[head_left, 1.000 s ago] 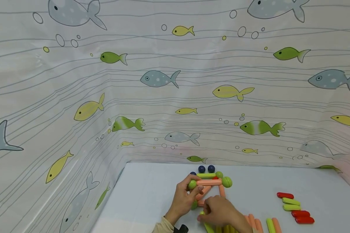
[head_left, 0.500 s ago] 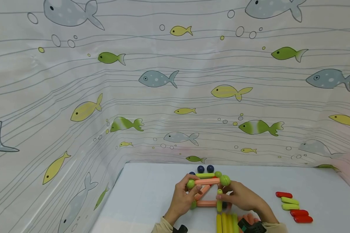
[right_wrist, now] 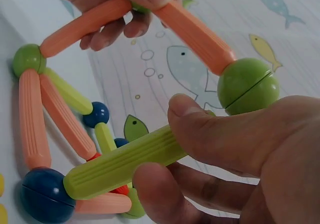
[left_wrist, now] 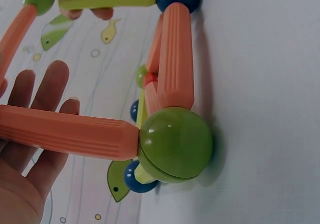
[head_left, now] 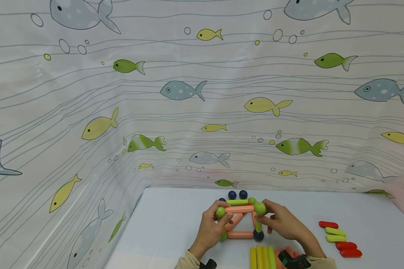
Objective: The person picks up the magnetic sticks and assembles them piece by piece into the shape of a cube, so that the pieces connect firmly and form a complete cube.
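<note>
My left hand (head_left: 210, 228) pinches a light green ball (head_left: 220, 212) at the upper left corner of a frame of rods and balls. From that ball an orange rod (head_left: 239, 210) runs across to another green ball (head_left: 260, 208). My right hand (head_left: 282, 221) pinches a yellow-green rod (right_wrist: 110, 174) between thumb and fingers. The rod's lower end touches a navy ball (right_wrist: 46, 196) on the table. Its upper end is mostly hidden by my thumb, close to the upper right green ball. In the left wrist view, a green ball (left_wrist: 175, 144) joins orange rods at a lower corner.
Several yellow rods (head_left: 260, 257) lie side by side in front of the frame. Short red rods (head_left: 346, 246) and yellow-green rods (head_left: 335, 232) lie at the right of the white table (head_left: 168, 224). Loose navy balls (head_left: 243, 194) sit behind the frame, before a fish-patterned curtain (head_left: 195, 123).
My right hand has brought the yellow-green rod from the front of the table up to the frame's right side, its lower end now at the navy ball. My left hand has kept its hold.
</note>
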Motion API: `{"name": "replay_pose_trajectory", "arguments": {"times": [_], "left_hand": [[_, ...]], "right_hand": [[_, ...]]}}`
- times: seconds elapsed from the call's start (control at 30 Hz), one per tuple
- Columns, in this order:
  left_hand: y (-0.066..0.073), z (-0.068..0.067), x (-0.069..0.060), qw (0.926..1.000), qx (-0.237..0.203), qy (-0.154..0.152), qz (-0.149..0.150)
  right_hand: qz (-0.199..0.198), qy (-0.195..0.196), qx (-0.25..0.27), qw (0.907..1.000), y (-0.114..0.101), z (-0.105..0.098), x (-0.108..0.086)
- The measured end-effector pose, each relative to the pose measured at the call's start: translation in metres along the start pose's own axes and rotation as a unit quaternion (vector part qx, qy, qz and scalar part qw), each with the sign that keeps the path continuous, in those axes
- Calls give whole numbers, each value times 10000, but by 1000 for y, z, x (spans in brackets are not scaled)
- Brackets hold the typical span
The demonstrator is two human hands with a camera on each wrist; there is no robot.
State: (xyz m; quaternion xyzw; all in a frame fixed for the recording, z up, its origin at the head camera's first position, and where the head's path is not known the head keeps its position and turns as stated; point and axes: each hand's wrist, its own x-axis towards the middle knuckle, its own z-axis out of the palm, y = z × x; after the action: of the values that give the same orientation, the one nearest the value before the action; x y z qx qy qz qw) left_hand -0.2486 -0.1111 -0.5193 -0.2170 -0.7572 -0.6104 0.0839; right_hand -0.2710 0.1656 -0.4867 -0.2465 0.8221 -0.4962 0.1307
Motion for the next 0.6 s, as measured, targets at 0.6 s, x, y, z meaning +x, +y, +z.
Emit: {"name": "replay_pose_trajectory", "arguments": {"times": [0.6], "left_hand": [[3, -1, 1, 9991, 395, -13, -129]], "right_hand": [[-24, -148, -39, 9999, 2, -1, -1]]}}
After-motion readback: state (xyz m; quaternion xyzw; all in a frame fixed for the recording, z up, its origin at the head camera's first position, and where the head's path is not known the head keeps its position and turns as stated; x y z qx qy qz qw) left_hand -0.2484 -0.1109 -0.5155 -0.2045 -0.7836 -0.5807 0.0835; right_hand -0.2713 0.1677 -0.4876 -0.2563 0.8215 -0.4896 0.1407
